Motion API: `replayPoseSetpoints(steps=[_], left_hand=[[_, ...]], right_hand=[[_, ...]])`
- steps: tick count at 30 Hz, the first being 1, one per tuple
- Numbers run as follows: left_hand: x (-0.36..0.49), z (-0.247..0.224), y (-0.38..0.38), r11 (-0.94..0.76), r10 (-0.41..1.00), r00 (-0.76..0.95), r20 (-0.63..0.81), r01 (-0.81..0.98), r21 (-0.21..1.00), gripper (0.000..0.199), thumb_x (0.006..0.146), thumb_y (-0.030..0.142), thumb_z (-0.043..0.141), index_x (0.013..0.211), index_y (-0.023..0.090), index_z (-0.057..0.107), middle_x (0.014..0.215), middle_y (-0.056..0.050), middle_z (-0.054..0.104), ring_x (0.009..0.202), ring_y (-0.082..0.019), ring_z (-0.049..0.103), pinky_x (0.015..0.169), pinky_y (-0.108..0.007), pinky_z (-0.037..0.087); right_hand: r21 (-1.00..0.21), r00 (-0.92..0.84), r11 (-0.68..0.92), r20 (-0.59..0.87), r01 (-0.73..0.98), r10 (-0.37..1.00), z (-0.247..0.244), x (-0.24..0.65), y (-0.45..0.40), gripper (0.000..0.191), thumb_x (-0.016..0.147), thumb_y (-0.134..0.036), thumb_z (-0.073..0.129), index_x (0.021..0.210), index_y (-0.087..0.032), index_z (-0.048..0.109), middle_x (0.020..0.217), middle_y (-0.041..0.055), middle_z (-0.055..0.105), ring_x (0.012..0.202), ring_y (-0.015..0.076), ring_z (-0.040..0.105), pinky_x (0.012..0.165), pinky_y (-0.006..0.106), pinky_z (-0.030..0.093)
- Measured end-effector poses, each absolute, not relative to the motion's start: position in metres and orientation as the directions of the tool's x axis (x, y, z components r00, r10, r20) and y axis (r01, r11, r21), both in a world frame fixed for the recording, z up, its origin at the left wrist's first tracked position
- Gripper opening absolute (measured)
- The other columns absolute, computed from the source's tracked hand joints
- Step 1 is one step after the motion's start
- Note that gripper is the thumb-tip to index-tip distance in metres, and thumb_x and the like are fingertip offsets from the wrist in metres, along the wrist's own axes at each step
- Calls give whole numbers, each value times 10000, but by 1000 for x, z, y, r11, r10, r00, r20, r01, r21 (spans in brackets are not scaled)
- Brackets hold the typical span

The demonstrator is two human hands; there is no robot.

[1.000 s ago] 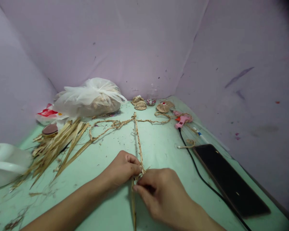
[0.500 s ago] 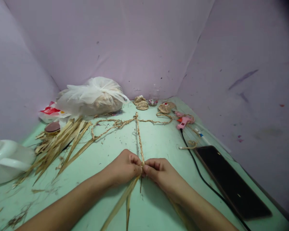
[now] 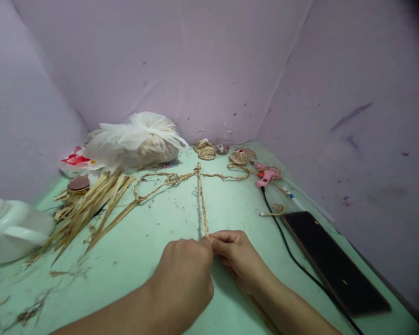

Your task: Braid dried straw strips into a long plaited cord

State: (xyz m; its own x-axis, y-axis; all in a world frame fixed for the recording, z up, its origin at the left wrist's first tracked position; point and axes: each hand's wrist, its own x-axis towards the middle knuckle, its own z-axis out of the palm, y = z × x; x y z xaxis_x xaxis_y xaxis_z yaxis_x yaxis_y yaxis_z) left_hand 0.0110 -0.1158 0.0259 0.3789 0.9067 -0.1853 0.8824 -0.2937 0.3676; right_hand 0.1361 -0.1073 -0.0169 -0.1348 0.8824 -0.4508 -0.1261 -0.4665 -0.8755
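Note:
A thin braid of dried straw-coloured fibre runs straight from a knot at the back of the table down to my hands. My right hand pinches its near end between thumb and fingertips. Right beside it, my left hand is closed, back of the hand upward, at the same end; its fingertips and whatever strands they grip are hidden. Other twisted fibre cord spreads left from the knot in a loop, and another length reaches right. A pale strip shows under my right forearm.
Dried leaf strips lie left, near a white jug. Behind them sits a white plastic bag. At right are a pink glue gun with a black cord and a dark phone-like slab. Small woven pieces stand at the back.
My left hand has turned over, knuckles up, and come nearer, now covering the loose strands that hung below the braid. My right hand keeps its pinch in nearly the same place.

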Motion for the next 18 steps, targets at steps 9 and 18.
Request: replayPoseSetpoints(steps=[9, 18], left_hand=[[17, 29, -125, -458, 822, 517, -240, 849, 263, 360, 637, 82, 414, 932, 80, 620, 772, -179, 620, 646, -255, 569, 539, -312, 368], [-5, 27, -73, 434, 687, 388, -614, 458, 776, 184, 641, 264, 512, 722, 115, 584, 440, 11, 496, 342, -91, 424, 349, -204, 312]], right_hand=[[-837, -158, -481, -454, -263, 877, -14, 134, -108, 220, 513, -273, 714, 641, -105, 652, 549, 23, 580, 504, 88, 471, 516, 223, 336], [-853, -290, -485, -422, -193, 859, -10, 139, -106, 214, 579, -310, 653, 627, -105, 617, 514, 12, 549, 442, 68, 423, 471, 210, 306]])
